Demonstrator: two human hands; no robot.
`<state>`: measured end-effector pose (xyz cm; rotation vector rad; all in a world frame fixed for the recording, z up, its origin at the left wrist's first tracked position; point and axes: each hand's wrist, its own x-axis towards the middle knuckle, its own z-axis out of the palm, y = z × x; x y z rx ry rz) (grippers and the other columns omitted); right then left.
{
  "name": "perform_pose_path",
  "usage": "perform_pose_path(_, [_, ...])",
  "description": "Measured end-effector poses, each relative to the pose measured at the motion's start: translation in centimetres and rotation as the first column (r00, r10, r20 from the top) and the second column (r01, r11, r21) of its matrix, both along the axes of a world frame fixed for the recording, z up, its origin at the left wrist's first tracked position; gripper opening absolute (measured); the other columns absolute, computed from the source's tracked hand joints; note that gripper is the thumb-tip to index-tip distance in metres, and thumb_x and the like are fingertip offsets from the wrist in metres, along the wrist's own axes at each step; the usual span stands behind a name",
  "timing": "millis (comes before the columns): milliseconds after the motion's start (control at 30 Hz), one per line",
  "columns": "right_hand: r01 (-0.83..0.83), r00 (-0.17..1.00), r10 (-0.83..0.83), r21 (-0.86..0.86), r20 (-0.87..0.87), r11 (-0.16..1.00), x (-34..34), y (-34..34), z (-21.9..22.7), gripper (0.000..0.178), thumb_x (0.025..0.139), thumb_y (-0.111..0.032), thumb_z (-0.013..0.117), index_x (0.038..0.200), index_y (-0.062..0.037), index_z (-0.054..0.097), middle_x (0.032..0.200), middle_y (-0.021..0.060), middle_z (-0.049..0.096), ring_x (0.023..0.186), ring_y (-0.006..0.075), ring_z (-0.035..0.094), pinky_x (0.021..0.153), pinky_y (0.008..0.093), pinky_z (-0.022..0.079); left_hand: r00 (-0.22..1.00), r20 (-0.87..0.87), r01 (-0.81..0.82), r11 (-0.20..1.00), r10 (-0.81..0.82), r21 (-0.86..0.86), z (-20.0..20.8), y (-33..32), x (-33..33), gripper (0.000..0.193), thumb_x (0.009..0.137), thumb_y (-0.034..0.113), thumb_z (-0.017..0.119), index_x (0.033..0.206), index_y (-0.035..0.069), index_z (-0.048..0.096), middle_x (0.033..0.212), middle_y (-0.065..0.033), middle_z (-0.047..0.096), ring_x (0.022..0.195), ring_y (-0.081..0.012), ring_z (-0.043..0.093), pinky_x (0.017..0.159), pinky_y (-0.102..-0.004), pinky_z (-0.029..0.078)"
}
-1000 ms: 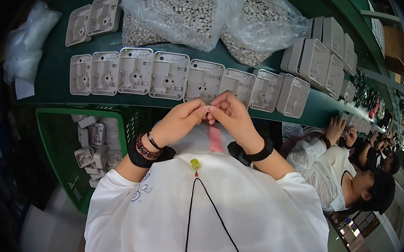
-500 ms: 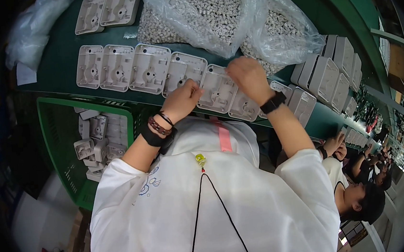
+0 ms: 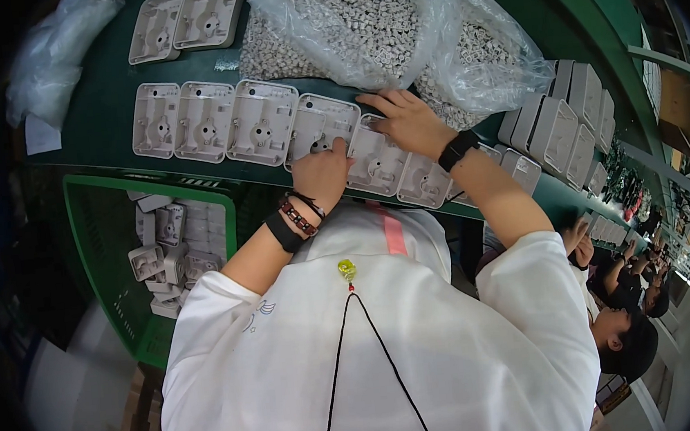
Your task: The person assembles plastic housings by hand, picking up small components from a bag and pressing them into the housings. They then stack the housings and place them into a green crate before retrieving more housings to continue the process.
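My left hand is closed over the near edge of a light grey plastic housing, an open tray-like box with a dark hole inside. One finger reaches into it; whatever the fingertips may hold is hidden. Over the same housing's upper right corner and the top of the neighbouring housing lies my right hand, its fingers stretched and slightly apart, and no held thing shows. Three more housings, the closest being a housing, stand in the row to the left; others continue rightward under my right forearm.
Clear plastic bags of small beige parts lie behind the row. Two housings sit at the far left, and stacked housings at the right. A green crate with housings stands below left. Other people work at the right.
My right hand has moved left and its fingers have stretched out over the housings. My left hand has shifted slightly right and down, a finger now inside the housing.
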<state>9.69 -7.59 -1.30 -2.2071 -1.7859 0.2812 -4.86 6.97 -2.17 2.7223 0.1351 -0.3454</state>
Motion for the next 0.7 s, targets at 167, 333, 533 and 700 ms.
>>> perform_pose_path(167, [0.090,0.984,-0.086,0.020,-0.155,0.996,-1.0,-1.0,0.8,0.020,0.064,-0.005,0.059,0.083,-0.0091,0.065,0.105,0.0056,0.047,0.100,0.0213,0.045,0.082,0.0291,0.039,0.997,0.004,-0.073,0.893,0.083,-0.444,0.0,1.3,0.1,0.029,0.080,0.030,0.057,0.090,0.006,0.043,0.057,-0.0097,0.056,0.050,-0.0196,0.057,0.043,-0.0291,0.041])
perform_pose_path(333, [0.515,0.633,-0.311,0.085,-0.709,0.853,-7.1,0.4,4.0,0.026,0.068,-0.001,0.061,0.094,-0.0077,0.060,0.103,0.0091,0.048,0.098,0.0269,0.045,0.085,0.0332,0.037,0.880,-0.453,-0.449,0.059,-0.143,-0.891,3.1,3.1,0.7,0.035,0.086,0.036,0.051,0.098,0.006,0.036,0.058,0.0001,0.041,0.046,-0.0070,0.034,0.044,-0.0213,0.028])
perform_pose_path(533, [0.468,0.734,-0.255,0.196,-0.630,0.862,-9.5,0.8,4.7,0.019,0.070,-0.004,0.061,0.088,-0.0067,0.058,0.093,0.0089,0.051,0.089,0.0265,0.049,0.075,0.0324,0.042,0.860,-0.432,-0.432,0.063,-0.272,-0.900,3.6,3.6,-0.4,0.027,0.092,0.033,0.040,0.096,0.006,0.040,0.058,0.0026,0.039,0.048,-0.0053,0.031,0.043,-0.0190,0.026])
perform_pose_path(700, [0.506,0.823,-0.400,0.201,-0.403,0.839,-10.9,0.7,4.0,0.011,0.071,-0.006,0.061,0.082,-0.0061,0.057,0.080,0.0061,0.053,0.071,0.0247,0.054,0.063,0.0324,0.044,0.824,-0.526,-0.497,0.178,-0.210,-0.849,4.4,3.4,-1.0,0.030,0.093,0.036,0.036,0.089,0.007,0.042,0.057,0.0036,0.036,0.047,-0.0049,0.029,0.042,-0.0192,0.023])
